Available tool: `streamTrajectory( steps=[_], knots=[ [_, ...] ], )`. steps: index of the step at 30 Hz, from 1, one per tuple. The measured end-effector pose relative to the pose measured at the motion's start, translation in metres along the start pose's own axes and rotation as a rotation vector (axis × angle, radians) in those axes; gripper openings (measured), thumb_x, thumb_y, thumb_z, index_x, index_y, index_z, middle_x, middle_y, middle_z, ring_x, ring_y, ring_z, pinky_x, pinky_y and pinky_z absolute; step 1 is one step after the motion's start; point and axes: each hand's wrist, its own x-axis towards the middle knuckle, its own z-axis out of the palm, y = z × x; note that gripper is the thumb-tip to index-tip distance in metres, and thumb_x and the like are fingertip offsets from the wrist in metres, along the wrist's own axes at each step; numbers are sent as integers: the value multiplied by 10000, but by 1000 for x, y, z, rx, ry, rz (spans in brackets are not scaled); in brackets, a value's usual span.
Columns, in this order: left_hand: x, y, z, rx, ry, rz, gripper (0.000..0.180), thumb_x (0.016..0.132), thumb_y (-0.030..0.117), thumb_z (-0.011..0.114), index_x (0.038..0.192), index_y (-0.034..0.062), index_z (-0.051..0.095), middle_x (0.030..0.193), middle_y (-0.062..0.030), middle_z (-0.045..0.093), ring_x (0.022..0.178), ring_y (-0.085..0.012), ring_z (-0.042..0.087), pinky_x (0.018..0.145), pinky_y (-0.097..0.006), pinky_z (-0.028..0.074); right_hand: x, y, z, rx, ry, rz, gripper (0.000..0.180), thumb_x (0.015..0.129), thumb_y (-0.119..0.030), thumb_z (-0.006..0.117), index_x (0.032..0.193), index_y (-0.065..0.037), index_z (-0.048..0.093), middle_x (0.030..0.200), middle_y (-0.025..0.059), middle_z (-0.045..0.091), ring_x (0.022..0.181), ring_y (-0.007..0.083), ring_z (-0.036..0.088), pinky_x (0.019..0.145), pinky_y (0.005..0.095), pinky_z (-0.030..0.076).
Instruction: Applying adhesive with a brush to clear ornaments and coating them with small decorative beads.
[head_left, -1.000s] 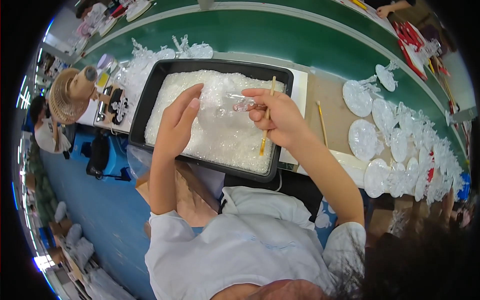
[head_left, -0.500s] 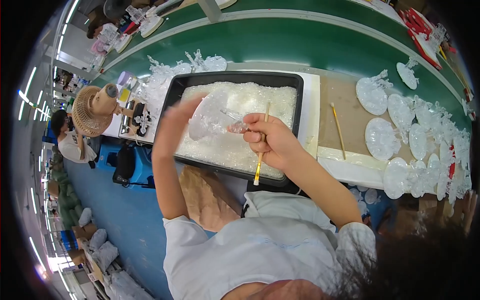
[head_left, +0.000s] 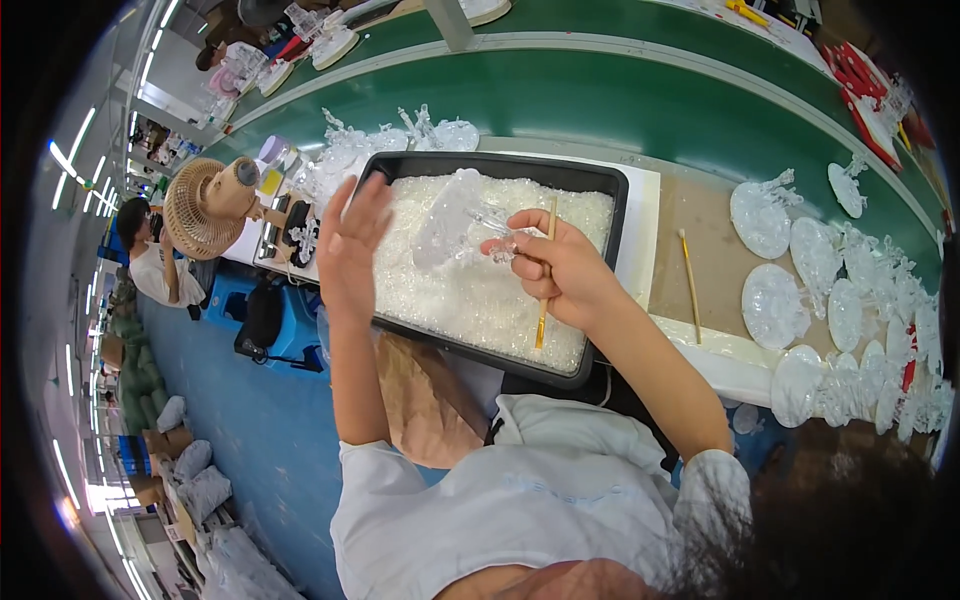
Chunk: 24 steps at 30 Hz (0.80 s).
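Right hand [head_left: 565, 264] is pinching piece [head_left: 445, 225] and brush [head_left: 541, 325], frame centre; left hand [head_left: 352, 255], centre-left, is hovering empty; piece should be hanging over tray [head_left: 616, 215].

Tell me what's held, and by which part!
The right grip pinches a clear piece by the end away from its round base, plus a brush by its handle; the left grip holds nothing.

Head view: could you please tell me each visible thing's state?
Clear round-based ornament: tilted
Held paintbrush: bristles down
Right hand: closed on both
Left hand: open, empty
Loose paintbrush: lying flat
Black tray: filled with granules
Tan fan: running unclear
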Motion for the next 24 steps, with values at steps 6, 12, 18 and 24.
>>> streamTrajectory(
  steps=[6, 12, 18, 24],
  knots=[
    [5, -3, 16, 312, -146, 33, 624, 955, 308, 471, 1476, -5, 330, 1430, -158, 485, 1322, -248, 464, 1108, -332, 316, 4, -3, -15, 112, -99, 44, 102, 951, 12, 463, 977, -82, 492, 1062, 254, 640, 525, 26, 370, 400, 182, 234],
    [14, -17, 21, 137, -148, 16, 493, 982, 210, 452, 1435, 18, 427, 1417, -121, 509, 1272, -179, 506, 1053, -289, 371, 9, 1, -17, 119, -137, 50, 130, 945, 14, 483, 897, -104, 507, 1058, 257, 640, 504, 9, 361, 381, 168, 216],
    [18, -16, 1, -5, -56, 67, 819, 969, 613, 295, 1495, -14, 258, 1542, -161, 305, 1450, -300, 239, 1192, -356, 100, 5, -3, -13, 80, -156, 71, 141, 944, 10, 494, 879, -114, 477, 1028, 245, 657, 491, 1, 343, 375, 165, 192],
    [36, -6, 2, 510, -428, 39, 549, 983, 138, 400, 1501, 19, 265, 1540, -103, 331, 1439, -225, 274, 1135, -299, 291, 5, -6, -3, 81, -238, 89, 155, 951, -2, 502, 875, -132, 465, 1011, 238, 663, 492, -6, 339, 372, 167, 184]
  ],
)
